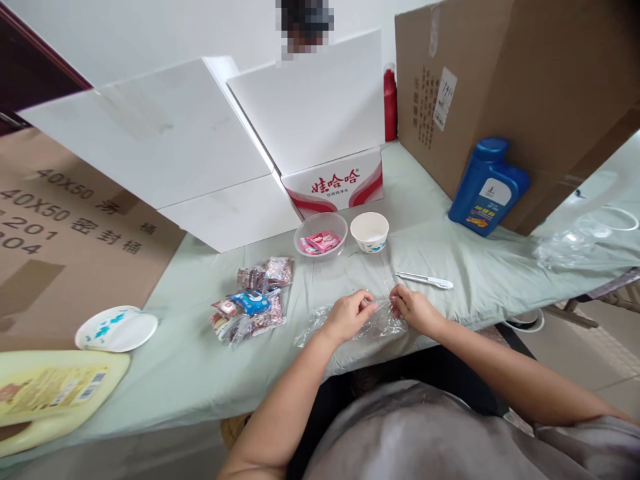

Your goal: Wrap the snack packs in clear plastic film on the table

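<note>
Crumpled clear plastic film (381,325), perhaps a bag, lies on the cloth at the table's front edge. My left hand (349,315) is closed in a pinch on its left side. Opposite, the fingers of my right hand (414,311) are pressed together on the film's upper right part. Just beyond my right hand rests a white utility knife (425,280). Left of my hands is a pile of small packaged packets (255,303), one of them blue. Pink packets (320,242) sit in a clear plastic bowl (341,243) farther back, beside a white paper bowl (370,235).
White cartons (333,183) stand along the back. At right, a blue bottle (487,190) stands before a large brown box (450,87). On the left are a tilted paper bowl (117,330), a yellow jug (60,393) and another brown box (85,233). More clear plastic (567,247) lies far right.
</note>
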The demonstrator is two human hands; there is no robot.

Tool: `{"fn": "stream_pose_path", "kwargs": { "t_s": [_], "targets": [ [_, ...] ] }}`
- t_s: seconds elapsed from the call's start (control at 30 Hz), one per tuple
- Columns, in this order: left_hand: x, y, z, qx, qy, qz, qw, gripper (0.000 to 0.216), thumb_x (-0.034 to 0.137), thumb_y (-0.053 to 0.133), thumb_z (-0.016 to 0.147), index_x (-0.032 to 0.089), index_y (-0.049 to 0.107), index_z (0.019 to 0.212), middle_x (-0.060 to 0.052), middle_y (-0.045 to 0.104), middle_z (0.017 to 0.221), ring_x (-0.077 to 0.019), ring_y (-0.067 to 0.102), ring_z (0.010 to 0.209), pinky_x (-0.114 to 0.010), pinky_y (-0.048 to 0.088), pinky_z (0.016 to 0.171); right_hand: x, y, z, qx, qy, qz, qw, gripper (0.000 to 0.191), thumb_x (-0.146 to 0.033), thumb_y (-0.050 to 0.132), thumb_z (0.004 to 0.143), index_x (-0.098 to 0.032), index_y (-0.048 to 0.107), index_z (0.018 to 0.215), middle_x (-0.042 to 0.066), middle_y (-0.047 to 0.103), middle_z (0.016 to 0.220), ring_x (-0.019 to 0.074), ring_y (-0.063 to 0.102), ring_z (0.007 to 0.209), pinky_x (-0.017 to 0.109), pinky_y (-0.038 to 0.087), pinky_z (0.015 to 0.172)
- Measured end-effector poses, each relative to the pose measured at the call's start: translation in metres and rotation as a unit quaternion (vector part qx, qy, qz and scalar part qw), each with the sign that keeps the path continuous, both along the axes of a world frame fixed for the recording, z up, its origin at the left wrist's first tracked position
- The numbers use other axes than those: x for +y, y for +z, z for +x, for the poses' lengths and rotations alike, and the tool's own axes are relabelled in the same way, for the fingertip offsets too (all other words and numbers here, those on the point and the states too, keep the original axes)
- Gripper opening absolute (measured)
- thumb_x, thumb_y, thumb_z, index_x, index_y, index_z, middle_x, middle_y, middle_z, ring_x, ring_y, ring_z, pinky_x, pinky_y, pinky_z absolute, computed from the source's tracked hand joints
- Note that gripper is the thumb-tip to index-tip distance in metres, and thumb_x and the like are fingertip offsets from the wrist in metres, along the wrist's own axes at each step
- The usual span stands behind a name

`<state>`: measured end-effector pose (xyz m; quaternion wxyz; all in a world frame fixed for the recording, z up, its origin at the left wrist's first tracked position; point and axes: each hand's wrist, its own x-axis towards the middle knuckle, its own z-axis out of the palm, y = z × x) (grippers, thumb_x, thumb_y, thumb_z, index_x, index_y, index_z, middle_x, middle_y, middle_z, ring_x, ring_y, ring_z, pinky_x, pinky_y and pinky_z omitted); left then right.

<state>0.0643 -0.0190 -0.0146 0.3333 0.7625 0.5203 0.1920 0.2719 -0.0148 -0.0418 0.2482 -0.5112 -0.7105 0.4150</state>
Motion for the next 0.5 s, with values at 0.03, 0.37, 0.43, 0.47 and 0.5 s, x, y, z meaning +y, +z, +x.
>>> {"fn": "stream_pose_path", "kwargs": {
  "t_s": [0.03, 0.37, 0.43, 0.47, 0.5],
  "targets": [
    [-0.001, 0.005, -0.008, 0.020, -0.006, -0.023, 1.000, 0.020, 0.038, 0.057, 0.086, 0.021, 0.065, 0.091, 0.003, 0.064, 0.068, -0.0119, 0.056, 0.060, -0.023, 0.041, 0.058, -0.001, 0.000, 0.001, 0.004, 0.003, -0.002, 1.000, 0.013, -0.024, 0.035, 0.094, -0.023, 0.047, 0.086, 0.001, 0.068, 0.072, 0.0164, 0.066, 0.065, 0.029, 0.046, 0.066],
    [-0.021, 0.016, -0.080, 0.094, -0.074, -0.089, 0.989, 0.011, 0.025, 0.071, 0.072, 0.019, 0.064, 0.065, -0.004, 0.068, 0.101, -0.0193, 0.061, 0.099, -0.031, 0.045, 0.090, -0.027, 0.016, 0.039, 0.055, 0.093, 0.089, 0.990, 0.019, -0.029, 0.035, 0.098, -0.022, 0.053, 0.101, 0.010, 0.068, 0.110, 0.0206, 0.064, 0.104, 0.038, 0.051, 0.088],
    [-0.025, 0.017, -0.083, 0.095, -0.085, -0.092, 0.988, 0.010, 0.023, 0.073, 0.071, 0.019, 0.066, 0.065, -0.006, 0.062, 0.121, -0.0229, 0.054, 0.117, -0.035, 0.041, 0.101, -0.035, 0.029, 0.046, 0.091, 0.197, 0.117, 0.969, 0.020, -0.026, 0.034, 0.099, -0.022, 0.053, 0.103, 0.011, 0.065, 0.118, 0.0203, 0.057, 0.119, 0.040, 0.048, 0.096],
    [-0.027, 0.018, -0.084, 0.098, -0.094, -0.101, 0.986, 0.010, 0.023, 0.074, 0.071, 0.020, 0.067, 0.065, -0.006, 0.059, 0.129, -0.0243, 0.050, 0.124, -0.036, 0.039, 0.104, -0.038, 0.036, 0.048, 0.103, 0.248, 0.122, 0.956, 0.020, -0.025, 0.034, 0.100, -0.022, 0.053, 0.102, 0.011, 0.065, 0.118, 0.0200, 0.055, 0.121, 0.040, 0.047, 0.097],
    [-0.030, 0.018, -0.084, 0.102, -0.105, -0.109, 0.983, 0.010, 0.024, 0.075, 0.071, 0.020, 0.067, 0.065, -0.005, 0.055, 0.136, -0.0259, 0.045, 0.130, -0.038, 0.037, 0.106, -0.040, 0.042, 0.051, 0.106, 0.290, 0.120, 0.944, 0.020, -0.024, 0.034, 0.100, -0.021, 0.054, 0.101, 0.011, 0.065, 0.116, 0.0197, 0.056, 0.120, 0.039, 0.048, 0.096]
  ]
}}
